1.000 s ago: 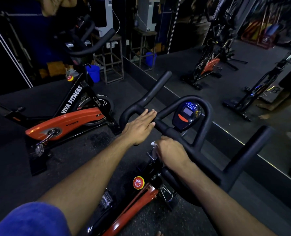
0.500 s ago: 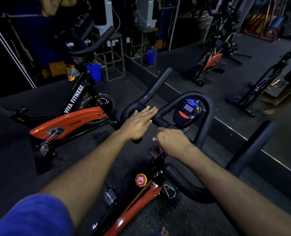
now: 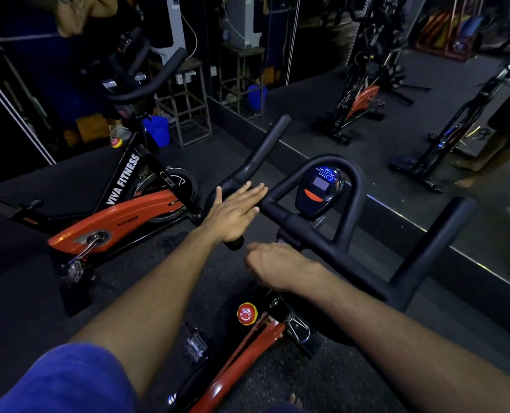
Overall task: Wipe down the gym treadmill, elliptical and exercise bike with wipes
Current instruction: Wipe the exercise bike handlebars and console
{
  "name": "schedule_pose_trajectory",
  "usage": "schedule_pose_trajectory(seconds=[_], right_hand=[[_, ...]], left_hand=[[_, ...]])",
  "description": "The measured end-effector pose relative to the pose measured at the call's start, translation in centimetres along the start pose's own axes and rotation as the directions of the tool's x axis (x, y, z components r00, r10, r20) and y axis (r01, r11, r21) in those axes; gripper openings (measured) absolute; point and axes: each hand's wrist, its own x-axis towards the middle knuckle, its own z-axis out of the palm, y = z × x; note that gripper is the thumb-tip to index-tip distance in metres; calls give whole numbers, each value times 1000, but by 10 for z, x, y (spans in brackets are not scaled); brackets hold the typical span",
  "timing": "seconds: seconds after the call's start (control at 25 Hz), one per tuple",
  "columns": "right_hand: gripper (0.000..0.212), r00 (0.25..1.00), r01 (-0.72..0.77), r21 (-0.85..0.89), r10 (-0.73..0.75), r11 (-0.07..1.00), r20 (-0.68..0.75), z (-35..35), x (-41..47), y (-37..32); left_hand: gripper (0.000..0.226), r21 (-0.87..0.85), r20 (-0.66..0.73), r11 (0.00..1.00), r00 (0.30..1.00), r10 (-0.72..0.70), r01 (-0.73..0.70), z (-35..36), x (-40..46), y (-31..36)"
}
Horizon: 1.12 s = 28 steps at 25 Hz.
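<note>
Fingers (image 3: 249,193) flat on handlebar (image 3: 280,213), left hand (image 3: 232,214)

We have one head-worn view, looking forward and down from close above the exercise bike's handlebar (image 3: 316,228), with the mirror wall (image 3: 426,120) beyond it.

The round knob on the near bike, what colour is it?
Red with a yellow rim, head view.
</note>
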Motion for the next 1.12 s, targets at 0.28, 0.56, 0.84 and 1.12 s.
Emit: schedule_pose_trajectory(seconds=[0.28,0.56,0.84,1.12], right_hand=[[15,839,-309,460,467,832,-280,16,-48,31],[13,803,-426,611,590,667,-84,18,-33,14],[15,901,-309,449,409,839,-144,8,-40,-33],[15,763,-32,771,513,636,-392,26,-85,-59]], left_hand=[[52,-35,5,999,1000,-3,3,0,-1,0],[52,-41,-3,999,1000,-7,7,-3,-2,3],[49,-35,-64,999,998,-20,18,-1,-9,6],[56,-396,-359,917,926,-112,-42,49,-126,-4]])
